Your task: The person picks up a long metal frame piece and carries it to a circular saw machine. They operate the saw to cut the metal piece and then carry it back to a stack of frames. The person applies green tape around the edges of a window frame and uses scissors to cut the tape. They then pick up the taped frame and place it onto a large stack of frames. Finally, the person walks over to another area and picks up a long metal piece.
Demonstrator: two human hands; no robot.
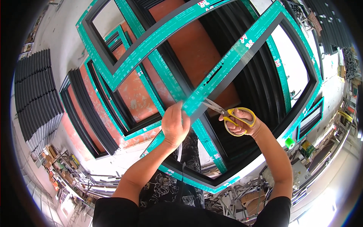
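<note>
A large frame with green protective film on its face and dark inner edges (223,70) lies tilted before me. My left hand (175,126) is closed against its long diagonal bar; what the fingers pinch, if anything, is hidden. A pale narrow strip (180,152) hangs just below that hand. In my right hand (242,123) is a pair of scissors (228,113) with yellow handles, my fingers through the loops. The scissors' blades point left, their tips parted at the lower edge of the bar, close to my left hand.
More green-filmed frames (141,32) overlap beneath and beyond, over reddish-brown boards (189,41). Stacked dark profiles (38,94) stand at the left, more (329,22) at the far right. A green roll (289,143) sits right of my right forearm. Offcuts and cardboard (253,200) clutter the floor nearby.
</note>
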